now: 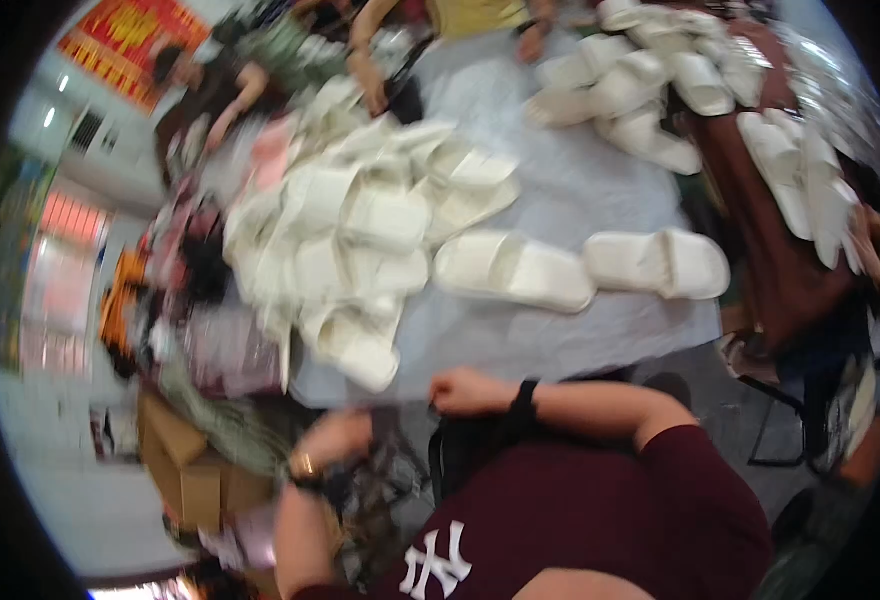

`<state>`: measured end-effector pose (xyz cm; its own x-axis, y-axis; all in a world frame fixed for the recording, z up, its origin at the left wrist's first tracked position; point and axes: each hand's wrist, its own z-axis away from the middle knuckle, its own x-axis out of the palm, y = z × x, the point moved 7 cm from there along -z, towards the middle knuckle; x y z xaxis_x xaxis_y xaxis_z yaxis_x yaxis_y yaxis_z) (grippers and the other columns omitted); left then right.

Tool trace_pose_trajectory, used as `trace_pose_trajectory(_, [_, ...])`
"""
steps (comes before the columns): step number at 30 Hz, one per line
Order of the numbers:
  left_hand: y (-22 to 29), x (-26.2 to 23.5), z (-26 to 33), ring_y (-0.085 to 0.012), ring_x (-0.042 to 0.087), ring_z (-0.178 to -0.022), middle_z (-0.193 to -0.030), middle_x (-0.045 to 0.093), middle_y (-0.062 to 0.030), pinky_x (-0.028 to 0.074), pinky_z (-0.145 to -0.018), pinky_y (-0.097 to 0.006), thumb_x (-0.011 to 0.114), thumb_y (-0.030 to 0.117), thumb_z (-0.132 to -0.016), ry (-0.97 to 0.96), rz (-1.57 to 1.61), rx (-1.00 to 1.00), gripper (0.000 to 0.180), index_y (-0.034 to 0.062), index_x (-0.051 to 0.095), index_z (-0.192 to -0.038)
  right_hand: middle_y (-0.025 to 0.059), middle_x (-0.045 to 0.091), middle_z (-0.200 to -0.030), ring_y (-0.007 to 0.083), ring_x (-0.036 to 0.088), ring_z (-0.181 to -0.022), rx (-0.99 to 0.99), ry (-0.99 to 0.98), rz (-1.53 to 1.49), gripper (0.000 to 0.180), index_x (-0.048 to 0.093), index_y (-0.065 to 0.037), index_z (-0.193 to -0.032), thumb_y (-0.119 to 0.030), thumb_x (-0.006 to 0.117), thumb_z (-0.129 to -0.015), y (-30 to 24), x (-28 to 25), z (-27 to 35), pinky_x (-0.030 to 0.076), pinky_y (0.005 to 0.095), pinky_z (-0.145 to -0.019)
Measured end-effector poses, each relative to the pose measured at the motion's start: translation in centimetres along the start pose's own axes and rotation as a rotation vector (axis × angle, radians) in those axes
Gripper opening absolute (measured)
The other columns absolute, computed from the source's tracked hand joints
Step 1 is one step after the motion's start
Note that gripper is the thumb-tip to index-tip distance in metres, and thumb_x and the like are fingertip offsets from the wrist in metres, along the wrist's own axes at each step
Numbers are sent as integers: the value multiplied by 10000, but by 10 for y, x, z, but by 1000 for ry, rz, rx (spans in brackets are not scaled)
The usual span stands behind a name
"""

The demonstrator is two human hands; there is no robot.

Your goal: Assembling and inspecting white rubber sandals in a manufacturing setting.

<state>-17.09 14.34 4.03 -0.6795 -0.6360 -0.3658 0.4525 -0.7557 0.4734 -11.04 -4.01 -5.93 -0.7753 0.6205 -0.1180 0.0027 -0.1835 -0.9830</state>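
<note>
My right hand (470,391) is at the table's near edge with its fingers curled closed; what they hold, if anything, is hidden. Lower and to its left, my left hand (338,436) is smeared by motion, so its fingers cannot be read. Both hands are apart from the slippers. On the table (600,340), a big heap of white slide slippers (335,265) fills the left side. Two single slippers lie end to end right of the heap: one slipper (515,271) in the middle and another slipper (657,265) near the right corner.
More white slippers (650,85) lie at the far right of the table, with others on a brown surface (760,220) beyond it. Across the table is a person in yellow (475,18); another person (195,95) is at far left. Cardboard boxes (195,465) stand lower left.
</note>
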Motion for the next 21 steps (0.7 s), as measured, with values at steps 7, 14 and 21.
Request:
trace_pose_trajectory(7, [140, -159, 25, -80, 594, -774, -932, 657, -24, 472, -693, -234, 579, 240, -928, 643, 21, 374, 342, -6, 600, -1165, 135, 651, -770, 263, 633, -702, 44, -20, -49, 222, 610, -13, -983, -111, 613, -783, -54, -4, 6, 496, 369, -646])
trace_pose_trajectory(14, [227, -170, 10, -98, 619, -806, -928, 663, -35, 472, -722, -226, 621, 265, -900, 709, 38, 554, 331, 2, 633, -1100, 107, 633, -717, 241, 623, -664, -64, 115, 52, 536, 420, 15, -1304, -76, 599, -807, -90, 27, 4, 482, 364, -618])
trace_pose_trajectory(21, [296, -152, 4, -93, 605, -735, -798, 659, -28, 480, -681, -223, 638, 200, -859, 827, -116, 767, 265, -43, 672, -958, 195, 631, -699, 375, 631, -704, -78, 125, 6, 613, 316, 42, -1337, -75, 584, -798, -103, 51, -9, 486, 452, -653])
